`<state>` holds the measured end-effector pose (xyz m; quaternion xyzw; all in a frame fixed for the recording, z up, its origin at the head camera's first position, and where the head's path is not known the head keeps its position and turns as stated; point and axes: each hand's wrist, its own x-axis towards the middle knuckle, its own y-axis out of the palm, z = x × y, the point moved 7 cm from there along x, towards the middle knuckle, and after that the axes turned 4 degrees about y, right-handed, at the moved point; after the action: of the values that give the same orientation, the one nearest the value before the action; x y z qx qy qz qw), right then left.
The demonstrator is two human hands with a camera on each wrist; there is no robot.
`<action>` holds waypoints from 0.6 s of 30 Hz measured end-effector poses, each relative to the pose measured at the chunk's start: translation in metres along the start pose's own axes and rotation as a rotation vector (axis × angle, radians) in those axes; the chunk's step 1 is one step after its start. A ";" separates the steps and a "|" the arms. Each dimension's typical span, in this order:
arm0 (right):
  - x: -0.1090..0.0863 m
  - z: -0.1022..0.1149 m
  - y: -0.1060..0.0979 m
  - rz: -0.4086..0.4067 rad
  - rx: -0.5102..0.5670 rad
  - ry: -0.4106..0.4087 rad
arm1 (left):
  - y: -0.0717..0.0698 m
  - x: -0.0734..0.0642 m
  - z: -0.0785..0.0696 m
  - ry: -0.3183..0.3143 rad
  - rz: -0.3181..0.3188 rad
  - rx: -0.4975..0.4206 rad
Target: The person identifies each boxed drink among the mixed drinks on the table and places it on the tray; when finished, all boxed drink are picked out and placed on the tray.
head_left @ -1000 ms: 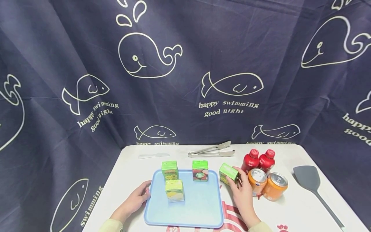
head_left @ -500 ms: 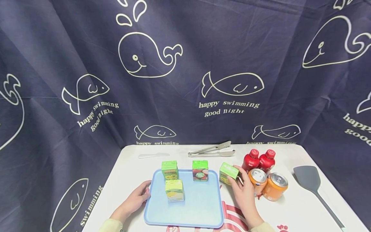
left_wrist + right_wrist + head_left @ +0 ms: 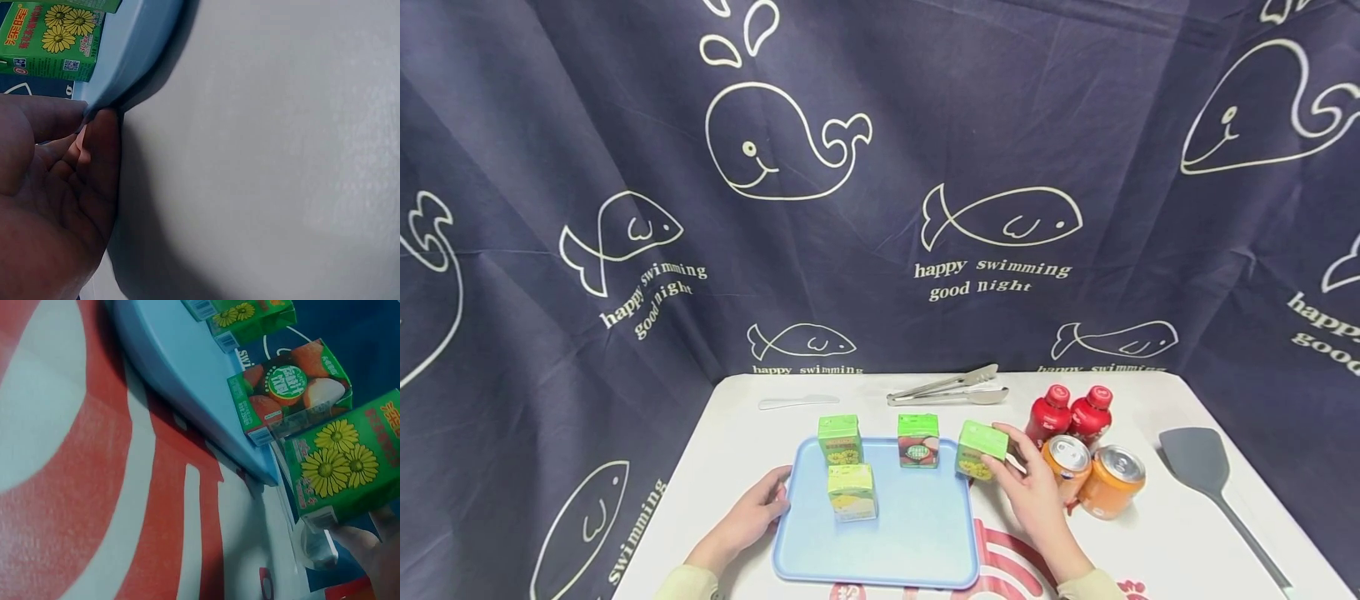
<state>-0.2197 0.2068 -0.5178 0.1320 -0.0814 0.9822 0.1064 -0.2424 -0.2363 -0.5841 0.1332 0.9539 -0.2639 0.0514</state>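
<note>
My right hand (image 3: pixel 1036 493) grips a green drink carton (image 3: pixel 979 452) with yellow flowers on it, thumb and fingers at its right side. The carton overlaps the right rim of the blue tray (image 3: pixel 917 546) in the head view; in the right wrist view, it appears tilted beside the tray. At the tray's left rim, my left hand (image 3: pixel 751 515) pinches the edge between thumb and fingers (image 3: pixel 103 144). On the tray stand a lychee drink carton (image 3: pixel 918 446), another flower carton (image 3: pixel 839 442) and, in front of that, a yellow-green carton (image 3: pixel 852 493).
Two orange cans (image 3: pixel 1112 483) and two red bottles (image 3: pixel 1091 417) stand close to the right of my right hand. A grey spatula (image 3: pixel 1198 467) lies at the far right. Metal tongs (image 3: pixel 951 388) and a white knife (image 3: pixel 797 402) lie behind the tray.
My right hand has moved the flower carton left, from the table beside the tray to its right rim. The left hand and tray have stayed put.
</note>
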 end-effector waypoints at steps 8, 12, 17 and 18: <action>-0.002 0.004 0.016 0.141 0.053 -0.023 | 0.000 0.000 0.002 0.000 -0.004 0.000; -0.005 0.005 0.025 0.193 0.061 -0.013 | -0.001 0.000 -0.002 0.003 0.002 -0.003; -0.008 0.005 0.037 0.230 0.056 -0.001 | -0.001 -0.001 -0.004 0.007 -0.002 0.000; -0.008 0.004 0.039 0.237 0.056 0.004 | -0.001 -0.002 -0.004 0.006 -0.006 0.001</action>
<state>-0.2200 0.1668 -0.5211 0.1223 -0.0687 0.9900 -0.0140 -0.2412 -0.2352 -0.5795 0.1313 0.9544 -0.2639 0.0477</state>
